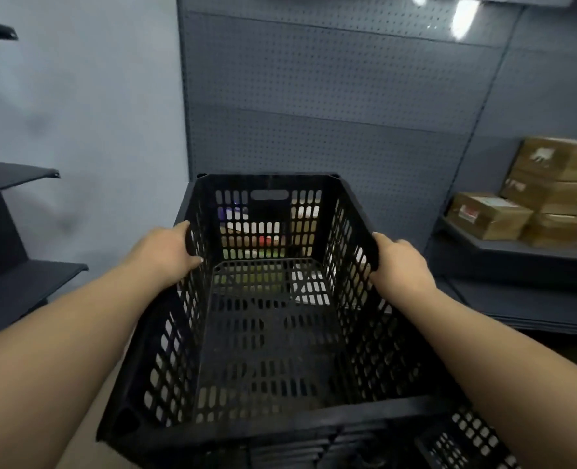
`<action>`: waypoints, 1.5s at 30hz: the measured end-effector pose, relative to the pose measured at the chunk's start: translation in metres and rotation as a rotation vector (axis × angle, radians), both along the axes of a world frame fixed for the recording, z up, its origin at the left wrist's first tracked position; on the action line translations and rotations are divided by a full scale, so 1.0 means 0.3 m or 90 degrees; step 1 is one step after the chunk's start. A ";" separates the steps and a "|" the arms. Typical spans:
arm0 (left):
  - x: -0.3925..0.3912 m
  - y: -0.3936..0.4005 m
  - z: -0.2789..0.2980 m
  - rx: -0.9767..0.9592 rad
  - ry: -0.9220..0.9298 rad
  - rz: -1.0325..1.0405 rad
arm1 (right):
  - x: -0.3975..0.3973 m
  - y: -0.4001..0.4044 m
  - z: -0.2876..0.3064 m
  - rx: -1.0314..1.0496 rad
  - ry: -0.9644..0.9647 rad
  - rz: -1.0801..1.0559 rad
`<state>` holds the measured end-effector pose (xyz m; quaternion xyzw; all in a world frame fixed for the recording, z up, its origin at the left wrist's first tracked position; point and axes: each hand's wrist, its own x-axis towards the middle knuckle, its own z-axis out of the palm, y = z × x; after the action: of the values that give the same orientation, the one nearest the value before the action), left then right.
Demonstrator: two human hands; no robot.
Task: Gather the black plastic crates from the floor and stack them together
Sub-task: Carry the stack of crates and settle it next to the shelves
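A black plastic crate [266, 350] with slotted walls fills the middle of the head view, empty and held up in front of me. My left hand [165, 252] grips the top rim of its left wall. On the right wall's rim, my right hand [400, 262] is closed the same way. More black crate edges [462, 438] show beneath it at the bottom right, partly hidden. Through the far wall's slots I see coloured items, unclear.
A grey pegboard shelving back [331, 113] stands straight ahead. Dark shelves [16, 177] jut out at the left. Cardboard boxes [523, 204] are piled on a low shelf at the right. A pale wall [94, 130] lies left of the pegboard.
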<state>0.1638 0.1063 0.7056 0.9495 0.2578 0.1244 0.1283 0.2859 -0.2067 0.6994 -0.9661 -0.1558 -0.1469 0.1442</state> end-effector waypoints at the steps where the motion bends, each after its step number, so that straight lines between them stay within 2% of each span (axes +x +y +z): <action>1: 0.014 -0.047 0.015 -0.002 -0.004 -0.007 | 0.007 -0.054 0.023 0.001 -0.001 -0.003; 9: 0.135 -0.420 0.035 -0.019 -0.028 -0.038 | 0.074 -0.443 0.141 -0.045 0.006 -0.034; 15: 0.199 -0.607 -0.038 -0.043 -0.003 -0.074 | 0.084 -0.639 0.102 -0.085 0.070 -0.074; 22: 0.282 -0.690 -0.081 -0.046 0.052 -0.124 | 0.069 -0.734 0.050 -0.091 0.142 -0.133; 28: 0.275 -0.724 -0.068 -0.037 0.115 -0.080 | 0.061 -0.753 0.044 -0.109 0.130 -0.143; 30: 0.244 -0.756 -0.059 -0.071 0.151 -0.080 | 0.059 -0.754 0.042 -0.128 0.129 -0.147; 34: 0.122 -0.794 -0.069 -0.126 0.181 -0.123 | 0.078 -0.785 0.046 -0.125 0.209 -0.132; 38: 0.041 -0.808 -0.068 -0.160 0.148 -0.131 | 0.112 -0.822 0.058 -0.080 0.315 -0.074; 41: 0.035 -0.861 -0.053 -0.100 0.125 -0.100 | 0.141 -0.859 0.051 -0.049 0.311 -0.027; 45: 0.025 -1.010 -0.052 -0.036 0.155 -0.039 | 0.198 -0.956 0.056 -0.035 0.291 0.032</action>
<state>0.1712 -0.1966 0.6901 0.9611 0.2457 -0.0032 0.1264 0.3451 -0.4936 0.7162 -0.9736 -0.1473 0.0836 0.1527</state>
